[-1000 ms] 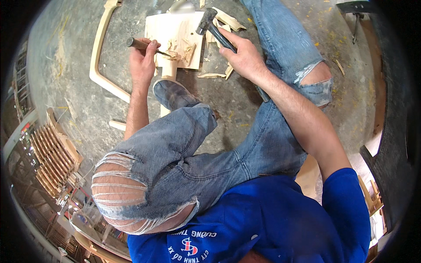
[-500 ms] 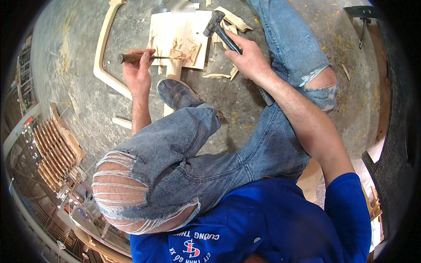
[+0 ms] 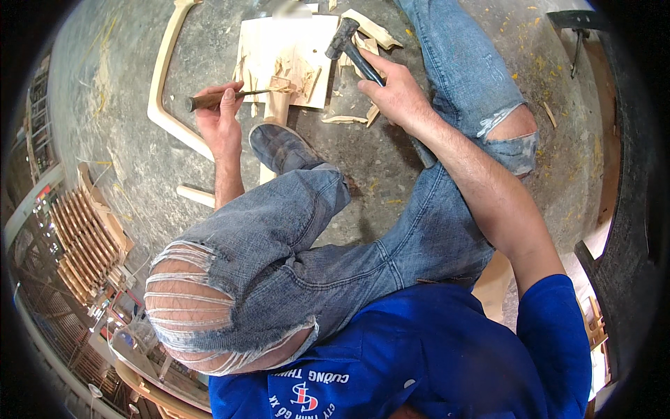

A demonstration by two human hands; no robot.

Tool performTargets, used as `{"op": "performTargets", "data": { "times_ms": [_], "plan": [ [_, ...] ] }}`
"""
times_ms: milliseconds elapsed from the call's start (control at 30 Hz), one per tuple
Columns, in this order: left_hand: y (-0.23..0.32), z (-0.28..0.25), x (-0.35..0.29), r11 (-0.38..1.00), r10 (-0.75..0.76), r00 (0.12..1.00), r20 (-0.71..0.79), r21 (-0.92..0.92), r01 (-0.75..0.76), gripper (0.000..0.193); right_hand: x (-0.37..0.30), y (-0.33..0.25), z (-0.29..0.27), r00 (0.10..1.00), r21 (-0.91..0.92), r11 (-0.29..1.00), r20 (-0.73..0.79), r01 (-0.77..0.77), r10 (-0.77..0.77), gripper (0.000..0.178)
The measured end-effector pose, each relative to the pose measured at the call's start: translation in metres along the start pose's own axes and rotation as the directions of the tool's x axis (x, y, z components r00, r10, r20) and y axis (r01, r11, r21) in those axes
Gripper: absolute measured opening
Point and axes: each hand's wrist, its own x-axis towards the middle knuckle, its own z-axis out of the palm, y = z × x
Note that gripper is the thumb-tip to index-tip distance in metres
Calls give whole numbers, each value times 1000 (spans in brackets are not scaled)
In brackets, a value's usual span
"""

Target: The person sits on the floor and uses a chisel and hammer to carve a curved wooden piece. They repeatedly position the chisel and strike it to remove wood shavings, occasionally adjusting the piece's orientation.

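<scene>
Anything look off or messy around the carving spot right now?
Wood chips and splinters lie scattered on the concrete floor beside the board. The left hand holds the chisel at the workpiece; the right hand holds the hammer. Nothing else stands out.

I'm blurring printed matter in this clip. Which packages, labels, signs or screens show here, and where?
Shirt print: on the blue shirt at the bottom edge, a small red-and-white emblem with white lettering around it.
Blurred patch: top edge above the wooden board, pale and too smeared to tell.
No packages, signs or screens show.
</scene>
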Motion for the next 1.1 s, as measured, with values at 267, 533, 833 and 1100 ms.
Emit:
{"op": "performTargets", "data": {
  "times_ms": [267, 533, 833, 1100],
  "plan": [
    [-2, -6, -12, 991, -52, 993, -106, -127, 38, 21, -2, -5, -1, 998, -8, 999, 42, -49, 50, 69],
    [-4, -16, -40, 995, -72, 988, -138, -78, 62, 21, -5, -8, -2, 997, 16, 998, 53, -60, 59, 71],
    [-8, -8, -59, 986, -96, 974, -203, -155, 65, 19, -4, -5, -1, 996, 25, 997, 53, -72, 71, 72],
    [-16, -8, -63, 957, -131, 962, -239, -285, 59, 17, -2, -3, 0, 994, -44, 995, 55, -88, 90, 72]
  ]
}}
